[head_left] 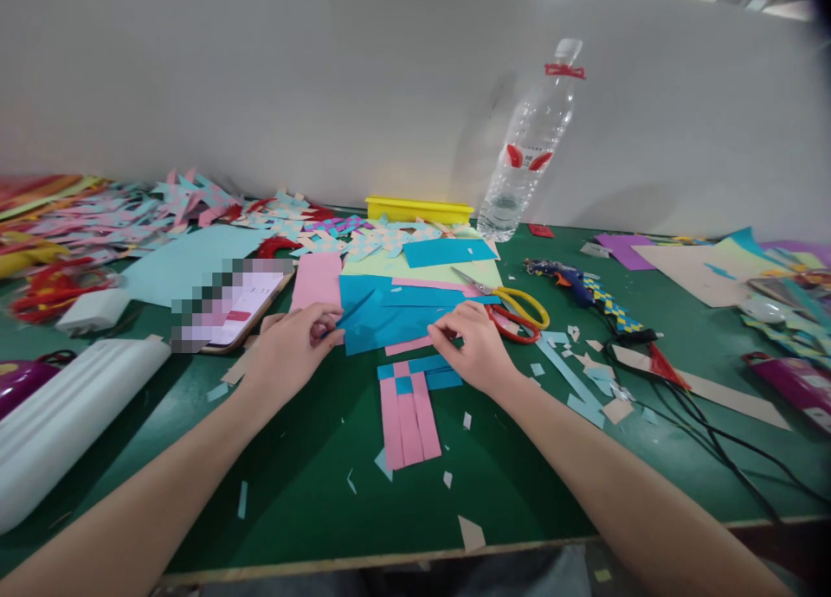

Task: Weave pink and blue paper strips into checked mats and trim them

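Woven paper piece (410, 420), pink strips crossed with blue at the far end, flat on the green surface (292, 493), between the forearms and just on the near side of the right hand (477, 348). Thin blue strip (358, 306), slanted, one end pinched between thumb and fingers of the left hand (295, 346); hand nearly closed. Right hand: fingers curled, thumb and forefinger close together, beside the right end of a pink strip (406, 347); any hold on paper, impossible to tell.

Beyond both hands: blue sheet (363, 329); pink sheet (317, 277) to its left; scissors (523, 307) with yellow and red handles, just past the right hand.

To the left: phone (243, 307), screen lit and partly pixelated; white charger (94, 310); long white object (84, 415), identity unclear.

To the back: yellow bar-like item (419, 209); clear bottle (529, 130), in front of the pale wall (325, 78).

To the right: black cable (640, 339); small paper scraps, scattered.
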`<state>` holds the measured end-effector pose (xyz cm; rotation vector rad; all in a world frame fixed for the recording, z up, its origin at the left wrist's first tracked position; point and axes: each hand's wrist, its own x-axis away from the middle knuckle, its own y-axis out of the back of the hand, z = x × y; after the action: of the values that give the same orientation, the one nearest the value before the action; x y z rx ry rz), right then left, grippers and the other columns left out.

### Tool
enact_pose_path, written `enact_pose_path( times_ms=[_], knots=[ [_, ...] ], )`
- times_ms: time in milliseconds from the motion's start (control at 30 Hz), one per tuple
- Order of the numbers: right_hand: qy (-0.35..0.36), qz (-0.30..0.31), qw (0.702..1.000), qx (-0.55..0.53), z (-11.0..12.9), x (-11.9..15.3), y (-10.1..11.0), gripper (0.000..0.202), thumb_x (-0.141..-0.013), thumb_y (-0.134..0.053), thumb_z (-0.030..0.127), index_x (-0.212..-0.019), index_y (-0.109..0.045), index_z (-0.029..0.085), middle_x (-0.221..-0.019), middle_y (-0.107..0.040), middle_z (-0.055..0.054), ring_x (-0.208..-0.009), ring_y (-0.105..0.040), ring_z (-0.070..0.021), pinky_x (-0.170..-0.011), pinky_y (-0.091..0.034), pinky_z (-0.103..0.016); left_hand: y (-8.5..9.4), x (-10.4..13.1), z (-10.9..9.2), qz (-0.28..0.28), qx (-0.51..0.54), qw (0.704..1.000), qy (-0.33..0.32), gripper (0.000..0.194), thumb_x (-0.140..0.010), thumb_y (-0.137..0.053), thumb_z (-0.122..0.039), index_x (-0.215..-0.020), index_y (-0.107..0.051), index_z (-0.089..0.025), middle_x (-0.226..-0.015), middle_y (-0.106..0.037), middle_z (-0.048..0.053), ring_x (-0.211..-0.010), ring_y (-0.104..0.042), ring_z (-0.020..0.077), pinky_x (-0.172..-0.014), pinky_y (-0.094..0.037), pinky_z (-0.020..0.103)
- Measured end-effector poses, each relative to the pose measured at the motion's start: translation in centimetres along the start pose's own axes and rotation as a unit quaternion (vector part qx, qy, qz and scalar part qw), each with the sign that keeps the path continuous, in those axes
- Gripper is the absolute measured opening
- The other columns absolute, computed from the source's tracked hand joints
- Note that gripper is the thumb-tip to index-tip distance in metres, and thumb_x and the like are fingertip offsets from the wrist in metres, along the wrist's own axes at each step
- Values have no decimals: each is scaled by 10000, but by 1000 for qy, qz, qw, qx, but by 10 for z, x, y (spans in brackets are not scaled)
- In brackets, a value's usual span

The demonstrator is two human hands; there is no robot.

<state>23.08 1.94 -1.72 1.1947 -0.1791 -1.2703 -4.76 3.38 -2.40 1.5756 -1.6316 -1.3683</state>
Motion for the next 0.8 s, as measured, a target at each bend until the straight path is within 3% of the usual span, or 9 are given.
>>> enact_pose_path(
  times_ms=[100,233,300,400,467,533,667,733,800],
  knots=[
    [-18,-23,998,-48,7,0,3,150,-924,-491,268,-886,-611,186,-809,-645,-41,-761,-537,-167,-690,-422,-291,7,2,-10,-44,28,998,-24,306,-892,-508,-458,-984,-650,-203,-889,-719,51,-826,-658,242,-871,-432,411],
    [-84,-29,988,-123,20,3,6,226,-917,-509,305,-1085,-581,172,-838,-640,-33,-598,-489,-111,-538,-406,-233,15,7,-25,-60,97,992,-59,272,-877,-548,-454,-913,-658,-208,-905,-716,43,-895,-647,240,-857,-461,363],
    [-87,13,986,-144,25,5,6,301,-915,-512,346,-1153,-560,168,-833,-643,-29,-568,-487,-105,-502,-397,-227,17,10,-31,-22,153,985,-78,232,-871,-576,-427,-888,-660,-211,-894,-707,38,-869,-646,218,-796,-486,319],
    [-83,82,979,-168,30,8,2,453,-894,-550,368,-1294,-491,164,-881,-669,-37,-560,-530,-105,-487,-413,-233,17,14,-37,82,234,959,-135,174,-879,-602,-369,-858,-667,-209,-834,-688,26,-802,-633,178,-743,-492,280],
    [-54,87,976,-191,31,10,-2,483,-879,-586,338,-1326,-485,187,-971,-677,-50,-654,-598,-119,-551,-465,-245,16,17,-41,125,273,937,-177,129,-890,-603,-318,-876,-673,-210,-836,-675,26,-819,-621,168,-751,-488,271],
    [4,60,973,-221,32,11,-6,366,-892,-582,307,-1246,-570,212,-978,-678,-44,-754,-629,-131,-636,-503,-259,15,19,-43,155,284,925,-199,97,-898,-598,-272,-887,-673,-213,-856,-662,26,-843,-611,160,-762,-483,264],
    [81,-62,974,-201,34,11,-4,212,-928,-522,209,-1069,-681,218,-974,-660,-60,-917,-627,-158,-758,-528,-300,16,20,-46,190,303,909,-214,81,-902,-592,-233,-871,-663,-212,-884,-653,25,-860,-610,151,-786,-482,261],
    [97,-113,976,-158,36,11,1,234,-916,-527,165,-1092,-672,219,-1147,-633,-88,-1122,-576,-201,-899,-504,-366,17,20,-47,200,313,905,-208,75,-899,-600,-236,-865,-663,-212,-897,-657,25,-882,-619,154,-817,-486,269],
    [121,-130,974,-142,38,10,8,304,-932,-483,131,-1189,-612,227,-1218,-628,-81,-1184,-557,-201,-1005,-452,-418,18,19,-48,207,320,901,-207,78,-903,-595,-240,-877,-663,-214,-906,-668,27,-904,-626,158,-849,-489,283]
  ],
)
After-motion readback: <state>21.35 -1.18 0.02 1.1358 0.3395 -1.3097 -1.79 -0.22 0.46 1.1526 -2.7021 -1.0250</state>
